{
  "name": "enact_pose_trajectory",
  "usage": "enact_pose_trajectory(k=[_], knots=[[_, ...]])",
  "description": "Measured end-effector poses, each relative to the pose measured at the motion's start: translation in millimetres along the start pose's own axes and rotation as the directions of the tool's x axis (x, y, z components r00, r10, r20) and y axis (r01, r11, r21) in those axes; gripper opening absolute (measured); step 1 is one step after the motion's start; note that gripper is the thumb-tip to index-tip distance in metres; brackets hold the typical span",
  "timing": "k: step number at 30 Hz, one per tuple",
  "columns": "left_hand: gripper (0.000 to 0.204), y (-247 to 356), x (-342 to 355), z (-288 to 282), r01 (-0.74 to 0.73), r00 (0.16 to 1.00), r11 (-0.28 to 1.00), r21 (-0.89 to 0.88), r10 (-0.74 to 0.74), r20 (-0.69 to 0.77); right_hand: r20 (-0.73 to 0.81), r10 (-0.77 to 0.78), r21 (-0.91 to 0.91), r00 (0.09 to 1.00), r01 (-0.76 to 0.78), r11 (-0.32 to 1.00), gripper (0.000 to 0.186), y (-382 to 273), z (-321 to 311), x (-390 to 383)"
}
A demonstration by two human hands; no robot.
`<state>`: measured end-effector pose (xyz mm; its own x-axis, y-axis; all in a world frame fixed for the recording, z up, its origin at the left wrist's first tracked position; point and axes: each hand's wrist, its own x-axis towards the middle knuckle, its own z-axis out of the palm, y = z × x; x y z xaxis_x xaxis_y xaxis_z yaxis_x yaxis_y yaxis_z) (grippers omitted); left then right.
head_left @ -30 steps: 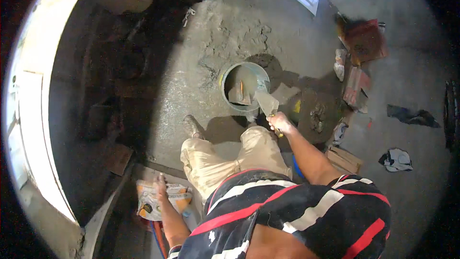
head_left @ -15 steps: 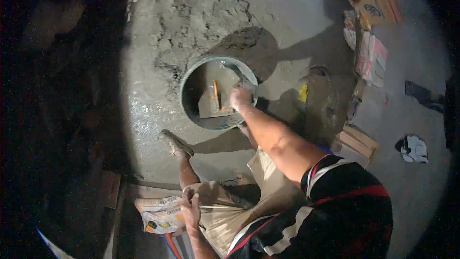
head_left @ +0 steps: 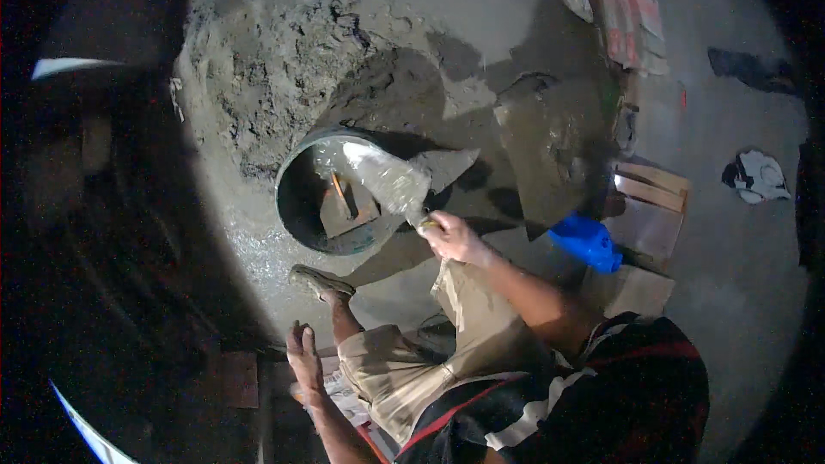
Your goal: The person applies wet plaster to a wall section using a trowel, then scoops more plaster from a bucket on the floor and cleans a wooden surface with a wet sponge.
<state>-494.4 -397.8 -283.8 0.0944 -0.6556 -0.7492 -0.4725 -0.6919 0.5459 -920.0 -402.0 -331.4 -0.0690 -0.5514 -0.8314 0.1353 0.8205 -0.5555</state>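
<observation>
My right hand [head_left: 455,241] grips a trowel by its handle; the wide blade [head_left: 387,179] is wet and shiny, lying over the right part of a round bucket [head_left: 287,215]. Inside the bucket, which has water in it, a flat tool [head_left: 348,215] with an orange handle rests. My left hand [head_left: 305,352] is open by my left leg, fingers loosely bent and apart, holding nothing that I can see. Behind the bucket spreads rough wet mortar [head_left: 266,77] on the grey floor.
At my right lie a blue plastic container [head_left: 583,241], cardboard pieces [head_left: 649,215], a red-and-white sack [head_left: 632,26] and a crumpled black-and-white item [head_left: 756,176]. A partly hidden bag [head_left: 348,399] lies by my left hand. The left side is in dark shadow.
My right hand with the trowel was down in the bucket half a second ago and has risen back toward me, to the rim. My view has shifted, and more blue container shows.
</observation>
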Motion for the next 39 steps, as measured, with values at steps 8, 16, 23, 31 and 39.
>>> enact_pose_trajectory(k=[8,16,23,31,39], knots=[[0.057,45.3,147.6,46.2,-0.123,0.982,0.973,0.194,0.148,-0.117,-0.494,0.092,-0.046,0.865,-0.131,0.99,0.022,37.1,-104.8,79.5],[0.085,109.1,269.3,122.1,-0.317,0.942,0.89,0.328,0.335,0.001,-0.115,-0.703,-0.988,0.702,-0.005,0.156,0.036,159.5,-117.3,83.8],[0.08,62.8,164.2,133.2,-0.143,0.963,0.847,0.512,0.238,-0.125,-0.489,-0.622,-0.865,0.611,-0.248,0.436,0.032,143.5,-169.5,-35.2],[0.072,3.4,95.1,97.8,-0.018,0.989,0.909,0.416,-0.045,0.143,-0.836,-0.02,-0.359,0.548,-0.52,0.775,0.043,151.8,-283.5,-112.3],[0.059,46.8,116.0,97.9,-0.177,0.973,0.928,0.327,0.114,0.202,-0.784,-0.158,-0.581,0.601,-0.618,0.53,0.034,205.7,-384.0,-105.5]])
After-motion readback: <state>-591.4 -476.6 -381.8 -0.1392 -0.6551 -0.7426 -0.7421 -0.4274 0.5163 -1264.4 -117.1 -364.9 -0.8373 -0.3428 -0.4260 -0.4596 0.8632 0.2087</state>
